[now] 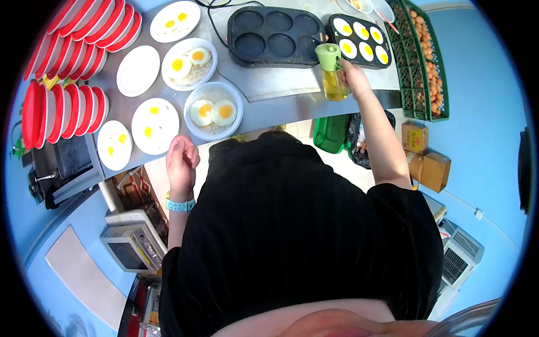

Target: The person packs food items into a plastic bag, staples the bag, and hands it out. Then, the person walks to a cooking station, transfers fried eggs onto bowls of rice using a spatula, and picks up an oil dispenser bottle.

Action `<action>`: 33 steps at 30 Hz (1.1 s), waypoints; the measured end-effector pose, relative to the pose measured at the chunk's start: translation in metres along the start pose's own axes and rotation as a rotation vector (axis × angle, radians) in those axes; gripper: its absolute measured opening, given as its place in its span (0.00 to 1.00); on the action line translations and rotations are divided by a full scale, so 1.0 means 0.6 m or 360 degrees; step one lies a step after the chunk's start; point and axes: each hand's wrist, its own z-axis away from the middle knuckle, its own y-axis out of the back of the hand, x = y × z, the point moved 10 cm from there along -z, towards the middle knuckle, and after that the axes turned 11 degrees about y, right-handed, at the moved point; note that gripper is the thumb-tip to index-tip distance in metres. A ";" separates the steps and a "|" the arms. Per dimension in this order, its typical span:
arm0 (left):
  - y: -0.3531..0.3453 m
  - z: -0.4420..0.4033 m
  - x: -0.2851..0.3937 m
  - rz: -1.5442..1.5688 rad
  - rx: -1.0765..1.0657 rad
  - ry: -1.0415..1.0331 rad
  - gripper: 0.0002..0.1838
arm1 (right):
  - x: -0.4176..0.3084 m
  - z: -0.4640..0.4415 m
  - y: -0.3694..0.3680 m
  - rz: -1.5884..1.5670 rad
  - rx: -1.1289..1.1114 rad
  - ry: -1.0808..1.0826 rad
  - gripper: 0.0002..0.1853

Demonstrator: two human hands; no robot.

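Observation:
My right hand grips the handle of an oil bottle with a light green lid and yellow oil inside. The bottle is upright near the counter's front edge, in front of two dark egg pans. The egg pan on the left has bare round wells; the one on the right holds several fried eggs. My left hand hangs by the front edge with fingers loosely bent and nothing visible in them. Nearest to it are a plate with two eggs and a bowl of rice with two eggs.
More plates and another egg bowl stand on the counter's left part. Stacked red-and-white bowls fill the far left. Green crates with brown eggs stand at the right. A green bin and cardboard boxes are below.

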 end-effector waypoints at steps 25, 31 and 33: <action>-0.011 -0.005 -0.012 0.0053 -0.0035 -0.0003 0.12 | -0.122 -0.023 0.039 -0.0229 0.0194 -0.0030 0.30; -0.007 0.001 -0.017 0.0069 -0.0032 -0.0037 0.11 | -0.136 -0.071 0.020 -0.0101 0.0046 -0.0053 0.28; -0.004 0.004 -0.018 0.0097 -0.0025 -0.0060 0.10 | -0.147 -0.068 0.028 -0.0060 0.0098 -0.0088 0.26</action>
